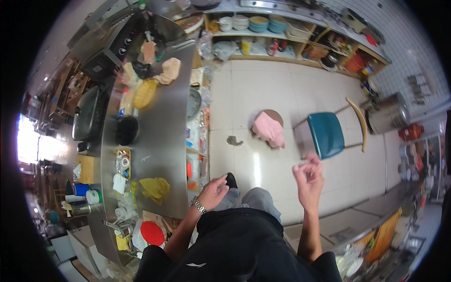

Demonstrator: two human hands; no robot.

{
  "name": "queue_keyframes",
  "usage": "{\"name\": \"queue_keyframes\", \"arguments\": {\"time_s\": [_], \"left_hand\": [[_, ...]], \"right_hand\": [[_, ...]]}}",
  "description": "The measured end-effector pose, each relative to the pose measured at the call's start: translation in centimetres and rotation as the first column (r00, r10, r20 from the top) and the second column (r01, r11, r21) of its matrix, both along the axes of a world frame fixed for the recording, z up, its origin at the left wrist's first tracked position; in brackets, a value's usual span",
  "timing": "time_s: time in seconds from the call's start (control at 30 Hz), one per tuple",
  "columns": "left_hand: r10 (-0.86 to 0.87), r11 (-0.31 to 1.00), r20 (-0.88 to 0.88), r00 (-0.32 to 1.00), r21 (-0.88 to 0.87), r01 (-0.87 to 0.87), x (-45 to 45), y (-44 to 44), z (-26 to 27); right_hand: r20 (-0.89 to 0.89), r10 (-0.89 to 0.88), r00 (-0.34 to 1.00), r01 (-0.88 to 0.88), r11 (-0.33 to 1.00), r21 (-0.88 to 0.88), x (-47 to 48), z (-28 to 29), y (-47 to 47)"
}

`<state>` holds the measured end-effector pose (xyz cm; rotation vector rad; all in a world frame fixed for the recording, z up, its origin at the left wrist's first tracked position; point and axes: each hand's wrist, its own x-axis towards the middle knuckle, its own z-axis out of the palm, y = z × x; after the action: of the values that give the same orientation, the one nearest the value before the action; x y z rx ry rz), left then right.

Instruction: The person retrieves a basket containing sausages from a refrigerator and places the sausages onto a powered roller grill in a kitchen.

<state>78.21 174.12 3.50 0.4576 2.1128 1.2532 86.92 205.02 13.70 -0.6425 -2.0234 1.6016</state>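
Observation:
My left hand point(213, 194), with a metal-band watch at the wrist, hangs in the air beside the edge of the stainless steel counter point(165, 130); its fingers are apart and it holds nothing. My right hand point(310, 178) is raised over the tiled floor, thumb and fingers curved towards each other; its fingertips are blurred, and whether something small is between them I cannot tell. Beyond it stands a chair with a teal seat point(326, 135). A pink cloth point(268, 129) lies over a round brown stool or lid point(274, 115). A small grey-brown rag point(234, 141) lies on the floor.
A yellow cloth point(155, 189), a yellow basket point(145, 93) and a beige cloth point(170, 71) lie on the counter. Low shelves with stacked bowls point(259, 24) line the far wall. A steel bin point(389, 113) stands right of the chair; another counter point(347, 220) runs at the lower right.

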Motion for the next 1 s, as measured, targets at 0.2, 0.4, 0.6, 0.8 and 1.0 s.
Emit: {"name": "queue_keyframes", "arguments": {"time_s": [0.2,0.4,0.6,0.8,1.0], "left_hand": [[0.07,0.998,-0.046,0.996,0.009,-0.07,-14.3,3.0,-0.8],[0.0,0.995,-0.063,0.998,-0.097,-0.006,-27.1,8.4,-3.8],[0.032,0.936,0.025,0.999,-0.351,-0.021,-38.8,13.4,-4.0],[0.086,0.957,-0.085,0.993,-0.269,-0.106,-48.8,17.6,-5.7],[0.221,0.965,-0.054,0.974,-0.129,-0.227,-59.6,20.1,-8.0]], "right_hand": [[0.771,0.161,0.616,-0.369,0.924,0.102,0.8,-20.5,3.5],[0.784,0.514,0.349,-0.211,0.858,-0.468,-12.1,-23.0,7.1],[0.717,0.629,0.298,-0.544,0.73,-0.414,-30.4,-23.2,17.7],[0.411,0.625,0.664,-0.591,0.775,-0.223,-51.2,-19.2,26.7],[0.194,0.571,0.798,-0.579,0.815,-0.016,-75.6,-15.6,29.3]]}}
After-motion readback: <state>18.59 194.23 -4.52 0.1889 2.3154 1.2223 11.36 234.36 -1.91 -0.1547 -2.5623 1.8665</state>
